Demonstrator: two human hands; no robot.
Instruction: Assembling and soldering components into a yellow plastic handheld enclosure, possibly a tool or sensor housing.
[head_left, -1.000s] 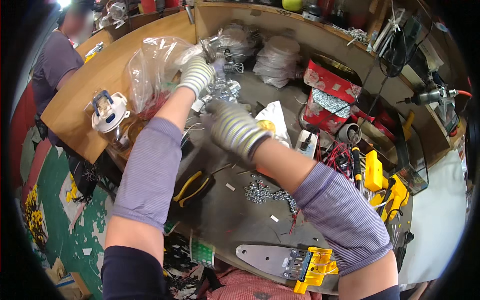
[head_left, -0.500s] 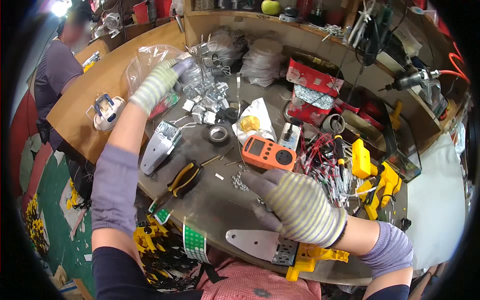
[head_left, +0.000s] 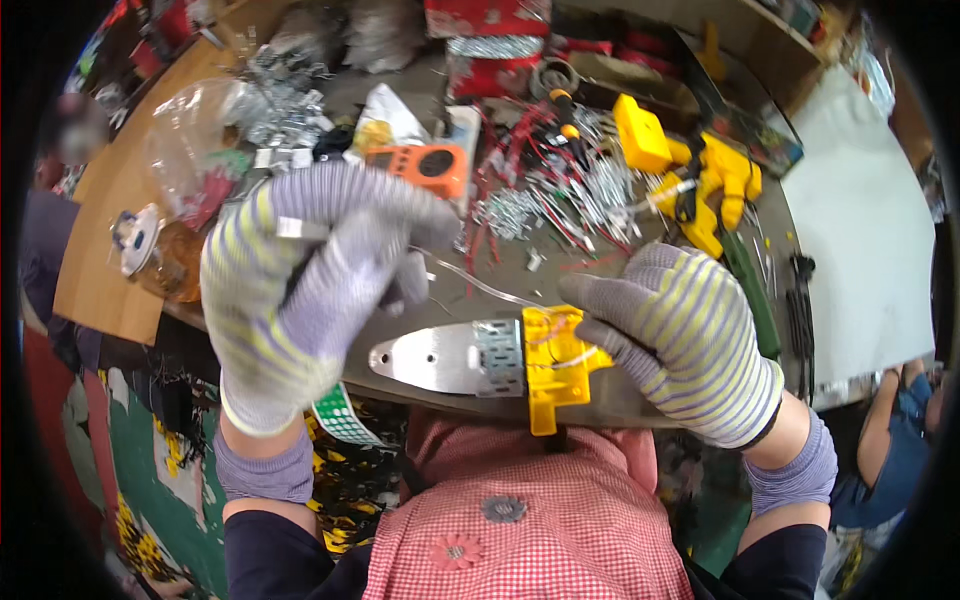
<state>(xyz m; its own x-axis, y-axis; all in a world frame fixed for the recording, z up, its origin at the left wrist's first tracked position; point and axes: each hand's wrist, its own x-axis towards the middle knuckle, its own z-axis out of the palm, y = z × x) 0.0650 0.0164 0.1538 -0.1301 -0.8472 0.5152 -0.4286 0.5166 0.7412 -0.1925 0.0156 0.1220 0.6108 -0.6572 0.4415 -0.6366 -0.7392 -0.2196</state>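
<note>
Left hand (head_left: 290, 290), in a striped knit glove, is curled closed, its fingertips pinching one thin pale wire (head_left: 475, 283); one small white piece (head_left: 300, 229) shows among its fingers. The right hand (head_left: 690, 340), gloved alike, is half bent beside the wire's other end; whether it grips anything cannot be told. Between and below the two hands lies one yellow housing (head_left: 545, 385), which that end reaches. Joined to its left side is one tapered metal plate (head_left: 450, 345) with two dark holes toward its narrow tip.

Farther out are one orange meter (head_left: 437, 163), one pile of small nuts (head_left: 505, 213) too many to count, a tangle of red wires (head_left: 505, 140), one yellow block (head_left: 640, 135), one heap of metal pieces (head_left: 285, 105), one clear bag (head_left: 180, 140) and one white-lidded bottle (head_left: 140, 240).

The tabletop (head_left: 452, 307) is dark grey and cluttered, edged at left by a tan board (head_left: 100, 290). One checked apron (head_left: 520, 540) bearing two flowers fills the near side. The floor (head_left: 120, 420) is green with worn pale patches. Two other people appear, one at the left (head_left: 50, 260), one at the right (head_left: 890, 450).
</note>
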